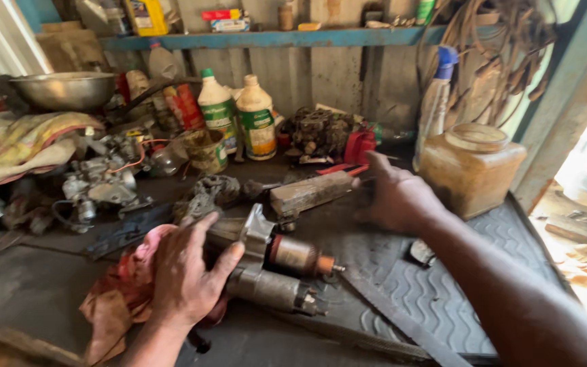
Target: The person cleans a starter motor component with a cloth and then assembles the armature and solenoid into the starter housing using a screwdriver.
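Note:
A grey metal starter motor (pixel 276 261) with a copper-coloured armature end lies on a black rubber mat (pixel 436 285). My left hand (pixel 188 268) rests on its left end, pressing it down over a red rag (pixel 120 292). My right hand (pixel 399 197) reaches forward past the motor, fingers curled near a wooden block (pixel 310 191) and red-handled pliers (pixel 338 168); whether it grips anything is hidden.
A dusty plastic jar (pixel 470 166) stands right of my right hand. Two green-labelled bottles (pixel 239 115), a small tin (pixel 205 149), a carburettor (pixel 100 180), a steel bowl (pixel 62 88) and a spray bottle (pixel 436 95) crowd the back. A flat metal strip (pixel 402 319) lies on the mat.

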